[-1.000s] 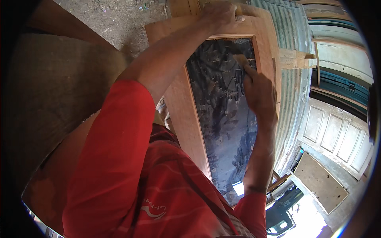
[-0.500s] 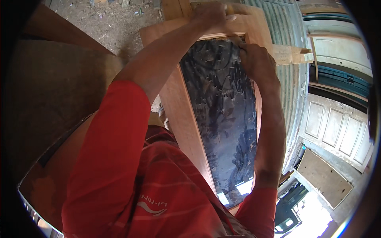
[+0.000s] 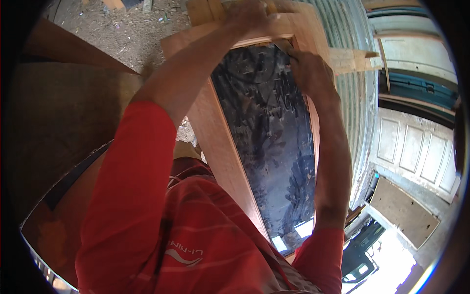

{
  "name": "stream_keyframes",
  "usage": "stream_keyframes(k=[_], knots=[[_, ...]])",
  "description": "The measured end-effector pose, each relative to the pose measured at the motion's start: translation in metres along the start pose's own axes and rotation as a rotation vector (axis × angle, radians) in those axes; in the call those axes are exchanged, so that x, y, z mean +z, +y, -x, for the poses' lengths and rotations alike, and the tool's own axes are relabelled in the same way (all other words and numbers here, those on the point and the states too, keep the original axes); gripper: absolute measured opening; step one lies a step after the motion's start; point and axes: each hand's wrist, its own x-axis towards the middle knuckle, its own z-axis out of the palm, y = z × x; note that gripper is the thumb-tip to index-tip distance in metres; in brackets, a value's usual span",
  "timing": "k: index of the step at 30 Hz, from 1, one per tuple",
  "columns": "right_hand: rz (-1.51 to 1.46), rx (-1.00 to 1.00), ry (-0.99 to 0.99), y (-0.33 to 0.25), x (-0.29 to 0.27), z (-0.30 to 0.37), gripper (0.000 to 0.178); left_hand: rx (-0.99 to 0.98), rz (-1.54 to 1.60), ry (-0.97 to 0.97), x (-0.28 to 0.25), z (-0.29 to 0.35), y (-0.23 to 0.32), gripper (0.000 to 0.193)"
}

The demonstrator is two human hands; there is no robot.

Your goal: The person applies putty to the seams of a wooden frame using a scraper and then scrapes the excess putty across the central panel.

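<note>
Reddish-brown wood makes up the long rectangular frame with a raised inner moulding [image 3: 208,125] in front of us, its far end under our hands and its near end running down beside our body. Set inside it is a glossy black panel marked with smears and pale scuffs [image 3: 269,127], and near its lower end we see bright white reflections. Our right hand [image 3: 312,71] is at the panel's far right corner, fingers curled tightly around a small flat scraper with a tan blade [image 3: 283,45]; its handle is mostly hidden, and the blade lies at the inner edge of the frame's far rail. Our left hand [image 3: 249,17] is over that far rail, left of the right hand, but it is blurred and we cannot tell whether its fingers grip anything. The left forearm crosses the frame's far left corner, while the right one runs along its right side; both come out of red sleeves [image 3: 139,166]. Just right of the frame stands greenish-grey corrugated sheet metal [image 3: 360,108], with a pale wooden beam [image 3: 350,60] jutting across it. Farther right we have a white panelled door [image 3: 411,142] and a rectangular brown board [image 3: 404,213]. Bare, littered ground [image 3: 122,34] shows at the upper left.
</note>
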Motion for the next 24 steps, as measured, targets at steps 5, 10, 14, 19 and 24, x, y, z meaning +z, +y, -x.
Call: stream_keyframes(k=[5, 10, 14, 19, 24], knots=[[0.017, -0.075, -0.008, -0.002, 0.000, 0.009, 0.037, -0.008, 0.013, 0.047, -0.004, 0.007, 0.006, 0.075], [-0.009, -0.069, -0.032, -0.009, -0.011, 0.006, 0.038, -0.112, 0.008, -0.035, -0.004, 0.004, 0.006, 0.074], [0.022, -0.142, 0.012, 0.012, -0.004, 0.018, 0.038, -0.001, 0.002, 0.056, -0.002, 0.004, -0.001, 0.071], [-0.009, -0.095, 0.053, 0.014, -0.002, 0.006, 0.036, -0.069, -0.041, -0.106, -0.005, 0.001, 0.005, 0.069], [-0.003, -0.084, 0.061, 0.021, 0.004, -0.005, 0.035, -0.032, 0.016, -0.015, -0.010, -0.006, 0.006, 0.068]])
